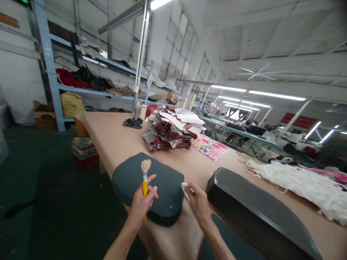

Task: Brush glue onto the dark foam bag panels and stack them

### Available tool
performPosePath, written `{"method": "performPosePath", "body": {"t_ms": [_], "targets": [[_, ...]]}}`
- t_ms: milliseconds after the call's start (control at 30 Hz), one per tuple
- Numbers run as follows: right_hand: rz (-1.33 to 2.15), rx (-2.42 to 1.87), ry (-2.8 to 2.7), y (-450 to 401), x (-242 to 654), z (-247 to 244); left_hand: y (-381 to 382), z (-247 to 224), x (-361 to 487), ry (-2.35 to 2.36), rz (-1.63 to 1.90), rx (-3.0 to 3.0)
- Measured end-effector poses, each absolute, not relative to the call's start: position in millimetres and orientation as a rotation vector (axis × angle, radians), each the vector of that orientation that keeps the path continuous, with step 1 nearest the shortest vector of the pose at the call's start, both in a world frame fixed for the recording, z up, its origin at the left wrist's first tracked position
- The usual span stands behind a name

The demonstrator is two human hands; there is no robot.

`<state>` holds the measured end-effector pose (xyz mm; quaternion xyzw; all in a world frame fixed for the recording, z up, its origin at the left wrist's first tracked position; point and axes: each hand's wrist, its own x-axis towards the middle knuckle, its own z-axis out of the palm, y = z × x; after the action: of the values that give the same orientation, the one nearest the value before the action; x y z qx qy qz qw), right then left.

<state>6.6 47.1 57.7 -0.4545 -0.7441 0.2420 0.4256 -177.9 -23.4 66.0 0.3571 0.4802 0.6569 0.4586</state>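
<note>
In my left hand (143, 199) is a paintbrush (145, 184) with a yellow handle and pale bristles pointing up; the fingers close round the handle while the index finger sticks out. Behind it lies a thick, dark green padded piece (159, 177) with a rounded outline, near the table's left edge. My right hand (197, 200) pinches a small white piece (184, 185), perhaps paper or tape, at the right edge of that padded piece. Right of this hand stands a long dark block (260, 209) with a curved top and a shiny edge.
A tan table (114, 133) bears a stack of papers and brown pieces (170, 128), a floral sheet (210, 146), black cloth (132, 123) and a heap of white strips (300, 184). Another dark green piece (230, 242) lies below my right forearm. Blue shelving (101, 92) stands behind.
</note>
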Motion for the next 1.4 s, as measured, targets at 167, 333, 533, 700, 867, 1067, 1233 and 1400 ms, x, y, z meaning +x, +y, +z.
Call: {"method": "performPosePath", "body": {"t_ms": [167, 333, 533, 700, 867, 1067, 1233, 1400], "targets": [[1.200, -0.935, -1.558, 17.1, 14.7, 91.2, -12.0, 94.9, -169.6, 1.118, 1.452, 1.139], [1.654, -0.742, -1.154, -9.7, 0.6, 99.9, -8.6, 120.6, -155.2, 0.929, 1.208, 1.559], [1.801, -0.549, -1.110, -8.8, 6.2, 100.0, -10.8, 119.3, -149.9, 0.798, 1.171, 1.407], [1.877, -0.509, -1.183, -14.1, 10.7, 104.8, -18.4, 132.2, -148.4, 0.721, 1.089, 1.443], [1.876, -0.453, -1.211, -25.7, 11.0, 108.3, -32.7, 152.4, -146.6, 0.938, 1.149, 1.674], [1.640, -0.590, -1.492, -40.3, 9.4, 120.3, -47.5, 169.6, -146.6, 1.299, 1.145, 2.176], [1.022, -0.976, -1.703, -52.4, 5.4, 121.2, -54.3, 175.6, -144.5, 1.345, 1.186, 2.165], [0.768, -1.022, -1.762, -56.9, 12.6, 119.9, -52.6, 173.8, -147.9, 1.194, 1.166, 1.878]]}}
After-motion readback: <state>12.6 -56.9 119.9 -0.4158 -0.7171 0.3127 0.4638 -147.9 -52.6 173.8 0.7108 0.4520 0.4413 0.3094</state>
